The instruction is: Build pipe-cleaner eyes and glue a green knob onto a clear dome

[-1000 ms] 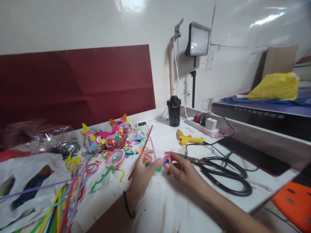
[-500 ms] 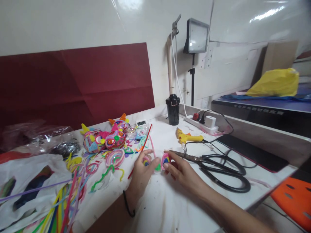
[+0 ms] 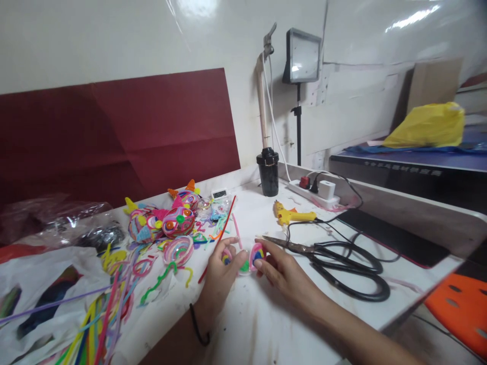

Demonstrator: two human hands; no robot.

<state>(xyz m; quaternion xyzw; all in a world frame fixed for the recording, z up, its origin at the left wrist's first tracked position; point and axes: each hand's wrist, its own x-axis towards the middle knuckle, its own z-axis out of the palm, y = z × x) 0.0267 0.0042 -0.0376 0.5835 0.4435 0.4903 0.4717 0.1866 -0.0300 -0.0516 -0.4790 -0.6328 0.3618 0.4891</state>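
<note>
Between my hands is a clear round plastic piece (image 3: pixel 244 267) with coiled pink, yellow, blue and green pipe cleaners on it. My left hand (image 3: pixel 223 271) grips its left side, thumb toward the middle. On its right side, my right hand (image 3: pixel 279 268) pinches the rainbow-coloured coil (image 3: pixel 257 253) between thumb and fingers. A pink pipe cleaner (image 3: pixel 236 228) stretches away just beyond the left fingers. Next to it lies a red pipe cleaner (image 3: pixel 229 215), passing behind my left hand. Large black-handled scissors (image 3: pixel 335 258) lie close to my right hand, blades pointing toward it.
Finished colourful pipe-cleaner figures (image 3: pixel 177 220) and a coiled clear dome (image 3: pixel 177 250) are on the left. Loose pipe cleaners (image 3: pixel 91 329) lie nearer. A yellow glue gun (image 3: pixel 292 215), power strip (image 3: pixel 314 194), black cup (image 3: pixel 269 175) and dark flat slab (image 3: pixel 391 238) stand or lie farther off.
The whole view has shifted slightly left. My right fingers have closed a little around the coil's right side; both hands keep hold of the clear piece.
</note>
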